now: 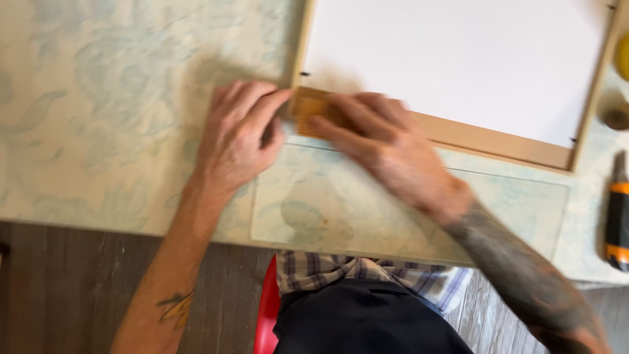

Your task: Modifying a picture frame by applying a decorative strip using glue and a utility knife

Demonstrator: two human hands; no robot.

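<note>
At the frame's centre, our right hand [386, 141] presses a small sanding block [309, 115] on the wooden frame [485, 141] corner; our left hand [239, 134], fingers curled, steadies it. We'd best keep strokes short and flat on the worktop [98, 131].

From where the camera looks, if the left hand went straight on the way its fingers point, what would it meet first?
The left hand points up and right, its fingertips already at the corner of the wooden frame, beside the small orange block under the right hand. It would likely meet the frame corner first; blur hides exact contact.
</note>
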